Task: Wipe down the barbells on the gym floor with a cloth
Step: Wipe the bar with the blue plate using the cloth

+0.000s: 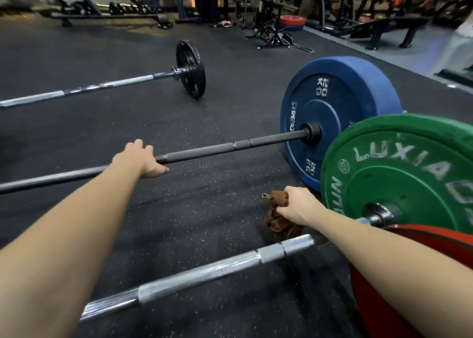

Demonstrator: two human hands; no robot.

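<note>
Cloth (pixel 277 223), brown and bunched, is clutched in the right hand (pixel 298 204), just beyond the near chrome barbell (pixel 204 273). The left hand (pixel 144 159) wraps the middle dark barbell (pixel 217 149), its fingertips hidden behind the bar. Both bars are cut off at the left.

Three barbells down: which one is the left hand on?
The middle barbell, dark shaft with blue plate: the left hand grips it, not the far bar with the black plate or the near chrome bar. The right hand holds the cloth.

Single head view, angled forward and down, close above floor (pixel 179 209)
</note>
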